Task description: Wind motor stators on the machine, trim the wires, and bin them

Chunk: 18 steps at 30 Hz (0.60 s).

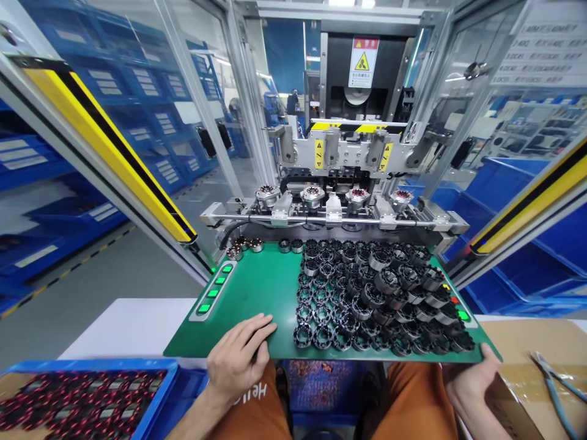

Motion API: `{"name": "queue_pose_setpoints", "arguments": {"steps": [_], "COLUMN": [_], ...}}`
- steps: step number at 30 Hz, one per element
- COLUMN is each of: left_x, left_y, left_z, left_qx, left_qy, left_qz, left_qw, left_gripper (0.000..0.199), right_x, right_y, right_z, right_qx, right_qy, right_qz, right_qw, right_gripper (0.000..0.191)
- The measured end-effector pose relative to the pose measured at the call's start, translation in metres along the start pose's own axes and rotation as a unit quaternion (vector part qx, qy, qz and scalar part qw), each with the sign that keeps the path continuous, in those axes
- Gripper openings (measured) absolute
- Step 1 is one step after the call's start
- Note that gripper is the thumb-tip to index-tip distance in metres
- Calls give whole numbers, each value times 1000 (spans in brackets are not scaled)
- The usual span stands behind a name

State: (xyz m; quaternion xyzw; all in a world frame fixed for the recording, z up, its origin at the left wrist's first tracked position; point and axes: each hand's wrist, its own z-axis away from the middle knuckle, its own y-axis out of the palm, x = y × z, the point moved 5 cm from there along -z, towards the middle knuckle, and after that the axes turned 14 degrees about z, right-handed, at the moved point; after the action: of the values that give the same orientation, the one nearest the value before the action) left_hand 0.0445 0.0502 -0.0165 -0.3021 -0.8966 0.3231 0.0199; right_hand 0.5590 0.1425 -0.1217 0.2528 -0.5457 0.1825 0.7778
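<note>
My left hand [239, 353] lies on the front edge of a green work surface [261, 290], fingers stretched out and nothing held. To its right, dark slotted motor stator cores [323, 335] stand in dense rows, some stacked on others. My right hand [474, 373] is at the front right corner of the surface, its thumb on the edge and its other fingers hidden below. A few copper-wound stators [255, 245] sit at the back left corner. Behind the surface, a machine [348, 153] holds several wound stators [358, 195] on a row of fixtures.
A blue tray [172, 373] of red-wound stators is at the lower left. Cutting pliers [553, 379] lie on a cardboard box [527, 342] at right. Yellow-black posts [114, 153] flank the machine. Lit green buttons [215, 287] line the surface's left side. A blue bin [325, 385] stands below.
</note>
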Motion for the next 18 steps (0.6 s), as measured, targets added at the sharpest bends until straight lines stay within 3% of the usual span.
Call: {"name": "queue_pose_setpoints", "arguments": {"steps": [18], "left_x": [0], "left_y": [0], "left_z": [0], "left_qx": [7], "left_qy": [5], "left_qz": [0], "left_qw": [1000], "left_gripper": [30], "right_x": [-1], "right_y": [0], "right_z": [1], "right_qx": [3], "right_qy": [-20], "right_qz": [-4], "right_qw": [1000], "right_gripper": [45]}}
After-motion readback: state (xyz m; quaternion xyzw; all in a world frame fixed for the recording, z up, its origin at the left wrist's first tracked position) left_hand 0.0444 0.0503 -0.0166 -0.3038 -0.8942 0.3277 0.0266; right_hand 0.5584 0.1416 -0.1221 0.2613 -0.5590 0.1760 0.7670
